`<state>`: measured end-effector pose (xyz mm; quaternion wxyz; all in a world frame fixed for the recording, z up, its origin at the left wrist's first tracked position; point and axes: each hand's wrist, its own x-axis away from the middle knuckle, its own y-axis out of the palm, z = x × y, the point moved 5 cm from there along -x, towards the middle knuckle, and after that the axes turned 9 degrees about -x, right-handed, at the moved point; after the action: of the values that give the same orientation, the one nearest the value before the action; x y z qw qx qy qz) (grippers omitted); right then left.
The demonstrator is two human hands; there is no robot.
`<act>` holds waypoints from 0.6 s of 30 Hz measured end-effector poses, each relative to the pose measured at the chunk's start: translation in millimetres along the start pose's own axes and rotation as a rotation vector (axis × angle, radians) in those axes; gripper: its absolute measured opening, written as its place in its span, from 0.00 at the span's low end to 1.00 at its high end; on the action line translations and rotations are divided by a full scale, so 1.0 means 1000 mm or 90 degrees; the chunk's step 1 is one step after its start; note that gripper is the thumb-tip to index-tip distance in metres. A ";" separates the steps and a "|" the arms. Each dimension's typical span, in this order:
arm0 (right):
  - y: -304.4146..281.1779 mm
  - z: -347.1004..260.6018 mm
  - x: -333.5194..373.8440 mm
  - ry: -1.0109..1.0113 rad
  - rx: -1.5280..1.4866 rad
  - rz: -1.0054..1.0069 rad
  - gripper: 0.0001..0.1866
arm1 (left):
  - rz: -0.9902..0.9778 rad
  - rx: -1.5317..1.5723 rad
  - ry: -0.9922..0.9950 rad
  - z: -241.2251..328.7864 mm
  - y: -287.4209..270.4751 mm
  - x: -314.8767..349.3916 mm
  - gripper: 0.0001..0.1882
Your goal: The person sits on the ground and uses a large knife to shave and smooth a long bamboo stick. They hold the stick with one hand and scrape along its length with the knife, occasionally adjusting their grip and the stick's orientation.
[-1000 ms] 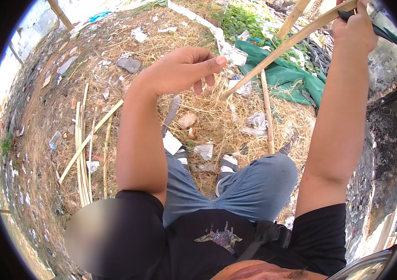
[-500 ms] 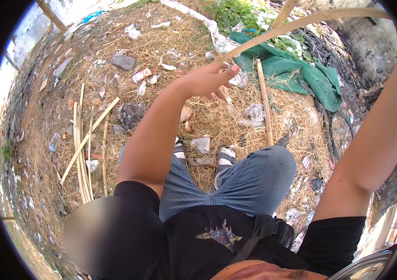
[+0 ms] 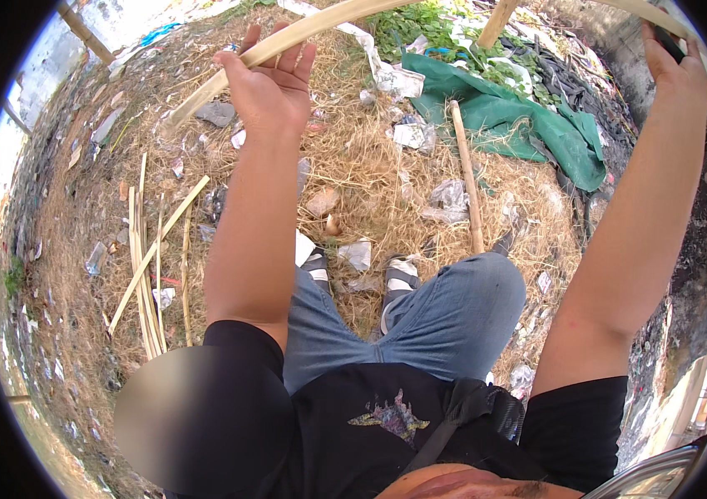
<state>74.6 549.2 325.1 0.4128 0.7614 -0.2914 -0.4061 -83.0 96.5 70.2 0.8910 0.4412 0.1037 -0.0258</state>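
Observation:
A long, pale bamboo strip (image 3: 320,22) arches across the top of the view, its middle passing out of frame. My left hand (image 3: 274,96) is raised at the upper left, palm up, with the strip lying across its loosely bent fingers beside the thumb. The strip's left end reaches past this hand over the dry grass. At the upper right, my right hand (image 3: 679,71) closes around the strip's other part, near the view's rim. A dark, narrow object (image 3: 669,44) is in the same hand; its kind cannot be made out.
Several cut bamboo strips (image 3: 144,266) lie on the ground at left. A bamboo pole (image 3: 465,175) rests ahead of my right knee, touching a green sheet (image 3: 511,125). Litter and straw cover the ground. A weathered wall (image 3: 620,50) stands at the far right.
My left hand has moved left and up along the strip, turning palm up. My right hand has come into fuller view, and the strip has shifted up and left.

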 end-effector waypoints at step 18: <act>-0.254 0.280 0.332 0.636 0.653 0.148 0.19 | -0.082 -0.439 0.309 0.152 -0.013 0.003 0.38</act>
<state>27.9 305.0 -112.0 0.1277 0.9180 -0.3008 0.2247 -57.2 -31.9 149.0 0.9327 0.1029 0.3405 0.0593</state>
